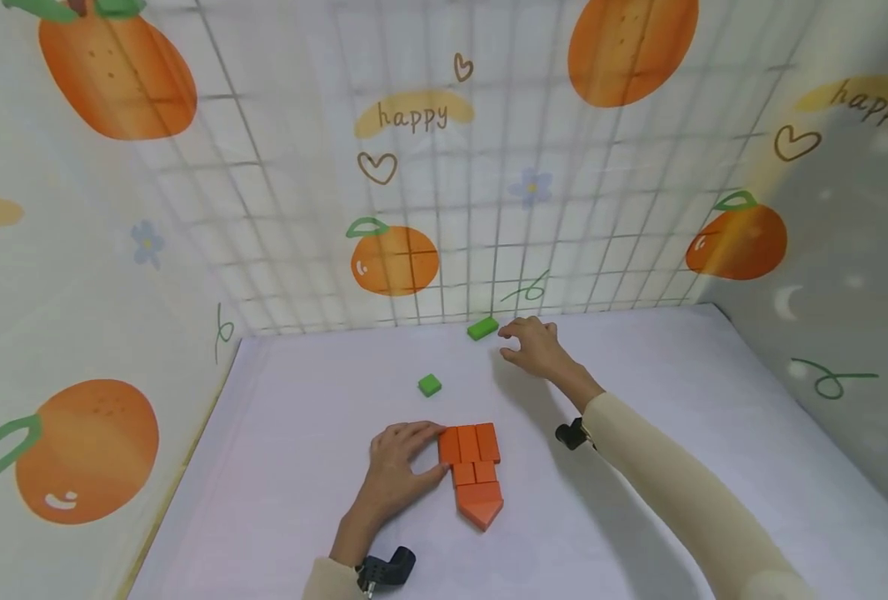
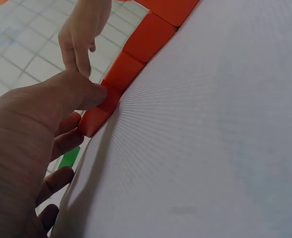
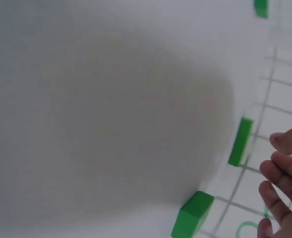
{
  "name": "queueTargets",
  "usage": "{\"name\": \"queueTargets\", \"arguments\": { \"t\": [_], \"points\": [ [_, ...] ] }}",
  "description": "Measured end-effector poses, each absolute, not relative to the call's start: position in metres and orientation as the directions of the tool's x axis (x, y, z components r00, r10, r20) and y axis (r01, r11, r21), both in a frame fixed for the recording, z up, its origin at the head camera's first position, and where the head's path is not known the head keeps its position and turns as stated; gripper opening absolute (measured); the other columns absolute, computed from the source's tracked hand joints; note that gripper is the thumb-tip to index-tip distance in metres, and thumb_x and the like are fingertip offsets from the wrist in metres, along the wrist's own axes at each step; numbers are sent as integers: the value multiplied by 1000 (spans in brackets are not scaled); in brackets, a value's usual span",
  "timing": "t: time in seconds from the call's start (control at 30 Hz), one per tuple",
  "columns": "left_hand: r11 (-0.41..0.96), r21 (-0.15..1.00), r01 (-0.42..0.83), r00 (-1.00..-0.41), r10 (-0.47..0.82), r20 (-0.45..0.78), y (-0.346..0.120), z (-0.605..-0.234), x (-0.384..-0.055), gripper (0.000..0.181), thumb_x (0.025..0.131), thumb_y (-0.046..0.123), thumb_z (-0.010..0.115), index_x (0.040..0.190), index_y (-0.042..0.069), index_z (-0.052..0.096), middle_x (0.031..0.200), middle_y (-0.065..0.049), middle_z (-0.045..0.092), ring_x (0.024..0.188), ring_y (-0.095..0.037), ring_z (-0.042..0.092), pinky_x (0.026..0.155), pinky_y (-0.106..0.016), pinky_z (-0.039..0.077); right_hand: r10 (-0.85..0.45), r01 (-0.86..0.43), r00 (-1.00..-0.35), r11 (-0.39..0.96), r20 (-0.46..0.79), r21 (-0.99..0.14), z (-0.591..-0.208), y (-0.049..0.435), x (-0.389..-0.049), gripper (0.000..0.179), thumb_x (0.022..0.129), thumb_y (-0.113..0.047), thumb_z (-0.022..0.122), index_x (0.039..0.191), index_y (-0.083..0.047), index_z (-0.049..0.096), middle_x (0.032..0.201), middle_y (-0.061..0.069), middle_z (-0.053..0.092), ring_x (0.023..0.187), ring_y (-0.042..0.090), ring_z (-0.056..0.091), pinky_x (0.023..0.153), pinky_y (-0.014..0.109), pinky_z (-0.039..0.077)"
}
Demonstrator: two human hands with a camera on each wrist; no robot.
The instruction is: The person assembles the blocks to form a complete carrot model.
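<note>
Several orange blocks (image 1: 477,492) lie together on the white surface as one shape, its pointed end toward me. My left hand (image 1: 395,471) rests at their left side, pinching the upper-left orange block (image 1: 449,446) between thumb and fingers. In the left wrist view, the thumb (image 2: 92,95) touches one end of that block and fingertips meet the other. My right hand (image 1: 537,346) hovers near the back, fingers spread and holding nothing. A green block (image 1: 483,328) lies just left of its fingertips. The right wrist view also shows a green block (image 3: 191,217) nearer the camera.
A smaller-looking green block (image 1: 430,385) lies between the orange shape and the back edge. A white wall sheet (image 1: 294,242) printed with oranges surrounds the surface (image 1: 301,417) on the back and sides, with a grid showing through behind.
</note>
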State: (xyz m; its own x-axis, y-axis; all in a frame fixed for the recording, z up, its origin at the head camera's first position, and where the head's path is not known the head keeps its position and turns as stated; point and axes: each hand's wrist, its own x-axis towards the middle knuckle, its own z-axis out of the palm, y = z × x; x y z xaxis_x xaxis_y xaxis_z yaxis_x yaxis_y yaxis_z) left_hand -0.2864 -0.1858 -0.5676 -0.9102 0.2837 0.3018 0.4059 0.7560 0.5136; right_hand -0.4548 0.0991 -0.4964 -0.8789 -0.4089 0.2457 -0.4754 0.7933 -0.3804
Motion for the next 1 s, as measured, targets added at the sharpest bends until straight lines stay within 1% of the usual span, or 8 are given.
{"name": "queueTargets", "arguments": {
  "t": [0.13, 0.27, 0.4, 0.5, 0.63, 0.7, 0.83, 1.0],
  "points": [
    [761, 510, 401, -912, 278, 302, -188, -569, -284, 51, 84, 46, 74, 132, 32, 65, 136, 11, 58, 125, -18, 45, 102, -54, 29, -378, -432, -901, 827, 214, -361, -505, 92, -472, 35, 91, -19, 71, 124, -7, 69, 124, 9, 65, 114, 33, 52, 88, 55, 32],
    [758, 524, 388, -919, 276, 280, -188, -570, -280, 50, 84, 46, 75, 131, 32, 65, 135, 12, 58, 125, -17, 45, 101, -54, 29, -369, -406, -913, 849, 170, -337, -517, 87, -483, 41, 93, -20, 71, 132, -9, 65, 134, 9, 60, 121, 33, 48, 90, 55, 32],
    [750, 530, 395, -916, 279, 287, -187, -568, -281, 50, 85, 46, 74, 132, 31, 65, 136, 12, 58, 124, -17, 45, 101, -54, 29, -369, -409, -912, 852, 180, -326, -519, 83, -494, 46, 93, -18, 71, 136, -9, 61, 141, 10, 55, 127, 33, 43, 93, 55, 30],
    [752, 522, 403, -912, 280, 300, -187, -567, -285, 50, 85, 46, 74, 132, 32, 65, 135, 13, 58, 124, -17, 45, 102, -54, 29, -386, -424, -905, 856, 182, -294, -516, 80, -504, 49, 94, -17, 70, 140, -10, 58, 146, 9, 52, 132, 33, 40, 96, 57, 28],
    [756, 523, 393, -917, 277, 288, -186, -567, -283, 50, 85, 47, 73, 132, 32, 64, 135, 13, 58, 125, -17, 45, 104, -56, 27, -412, -429, -903, 861, 119, -274, -515, 77, -511, 53, 95, -15, 67, 146, -10, 52, 150, 9, 48, 138, 33, 35, 101, 60, 25],
    [758, 525, 388, -919, 276, 281, -186, -568, -282, 51, 85, 48, 73, 133, 32, 64, 135, 13, 57, 125, -17, 45, 105, -56, 27, -406, -411, -910, 869, 80, -273, -517, 74, -514, 53, 96, -14, 66, 147, -11, 51, 151, 8, 47, 138, 33, 34, 101, 59, 24],
    [765, 516, 385, -921, 279, 273, -186, -569, -281, 52, 86, 49, 72, 134, 33, 63, 136, 14, 56, 126, -17, 44, 104, -55, 27, -383, -386, -922, 889, 60, -248, -519, 69, -515, 47, 94, -12, 68, 140, -10, 58, 146, 9, 52, 134, 34, 38, 98, 57, 26],
    [764, 511, 393, -917, 285, 280, -188, -566, -285, 52, 86, 48, 72, 134, 31, 63, 136, 12, 56, 126, -18, 44, 104, -54, 27, -403, -420, -907, 885, 123, -203, -514, 69, -513, 34, 90, -9, 69, 124, -9, 70, 124, 10, 63, 118, 31, 46, 96, 57, 28]
  ]
}}
